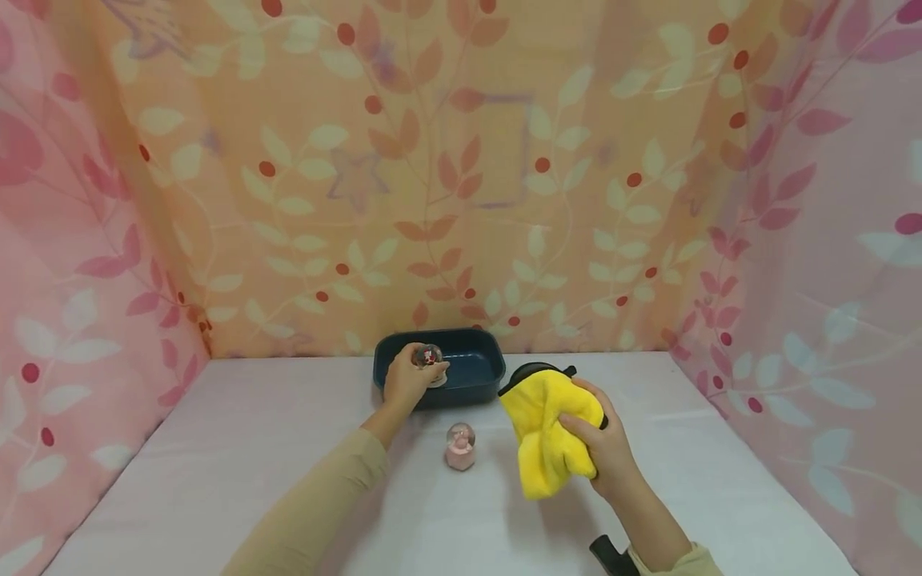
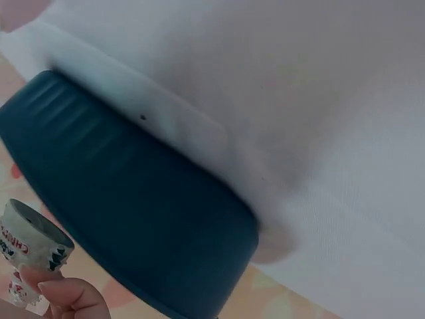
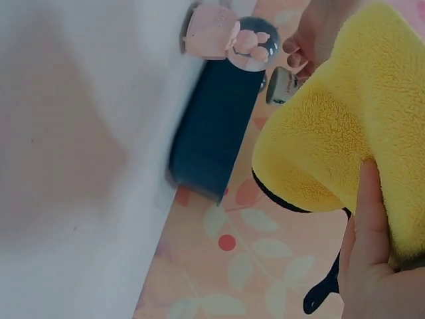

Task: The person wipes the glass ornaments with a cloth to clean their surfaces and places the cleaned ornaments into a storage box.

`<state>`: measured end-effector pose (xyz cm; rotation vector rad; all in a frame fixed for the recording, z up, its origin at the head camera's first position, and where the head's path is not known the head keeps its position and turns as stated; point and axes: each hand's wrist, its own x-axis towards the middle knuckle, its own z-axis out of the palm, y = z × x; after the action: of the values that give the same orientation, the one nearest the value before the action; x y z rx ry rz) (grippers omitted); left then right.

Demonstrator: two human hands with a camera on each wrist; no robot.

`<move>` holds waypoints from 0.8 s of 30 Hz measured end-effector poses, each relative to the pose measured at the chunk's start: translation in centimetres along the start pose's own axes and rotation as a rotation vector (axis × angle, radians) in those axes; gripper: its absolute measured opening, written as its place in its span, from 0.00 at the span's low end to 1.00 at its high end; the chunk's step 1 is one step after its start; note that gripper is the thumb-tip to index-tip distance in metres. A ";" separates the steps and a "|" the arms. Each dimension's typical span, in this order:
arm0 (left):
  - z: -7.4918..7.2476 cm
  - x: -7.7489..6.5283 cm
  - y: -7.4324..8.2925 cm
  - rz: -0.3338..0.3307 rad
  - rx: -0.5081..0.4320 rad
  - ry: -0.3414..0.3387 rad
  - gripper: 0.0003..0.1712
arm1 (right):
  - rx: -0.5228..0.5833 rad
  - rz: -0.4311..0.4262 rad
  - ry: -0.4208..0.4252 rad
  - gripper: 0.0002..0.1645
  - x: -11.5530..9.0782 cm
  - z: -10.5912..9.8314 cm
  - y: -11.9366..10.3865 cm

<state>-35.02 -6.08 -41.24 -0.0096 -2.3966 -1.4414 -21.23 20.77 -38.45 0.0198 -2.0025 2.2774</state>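
Observation:
My left hand (image 1: 406,382) holds a small snow globe (image 1: 430,357) over the dark blue basin (image 1: 471,394). The globe's pale base (image 2: 36,236) carries red and dark Christmas lettering and shows above the basin rim in the left wrist view. My right hand (image 1: 611,448) grips a fluffy yellow cloth (image 1: 549,424) with black edging, thumb on its front, the cloth hanging in folds above the table. Between the hands, a pink snow globe (image 1: 460,448) with a pink figure inside stands upright on the table, in front of the basin.
Behind the yellow cloth sits a black object (image 1: 535,369), mostly hidden; its dark handle (image 3: 322,292) shows in the right wrist view. A white cloth covers the table (image 1: 288,416). Patterned curtains (image 1: 432,240) close off the back and both sides.

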 end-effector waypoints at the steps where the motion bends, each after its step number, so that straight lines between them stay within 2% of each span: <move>1: 0.2 0.3 -0.2 0.001 0.019 0.005 0.31 | -0.004 0.003 0.005 0.36 0.0 -0.1 0.0; 9: 2.5 1.5 -1.0 -0.057 0.213 0.003 0.38 | -0.029 0.030 0.019 0.36 0.0 -0.6 0.4; 15: 4.2 2.6 -1.3 -0.076 0.348 -0.018 0.36 | -0.038 0.030 0.041 0.37 0.2 -1.1 0.5; 21: 4.6 3.5 -1.2 -0.088 0.420 -0.046 0.35 | -0.048 0.039 0.045 0.37 0.2 -1.1 0.6; 24: 5.0 3.6 -1.2 -0.098 0.420 -0.069 0.33 | -0.046 0.059 0.055 0.37 0.0 -1.2 0.7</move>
<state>-40.03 -2.97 -43.36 0.1651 -2.7434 -0.9621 -21.21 21.85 -39.32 -0.1059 -2.0527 2.2398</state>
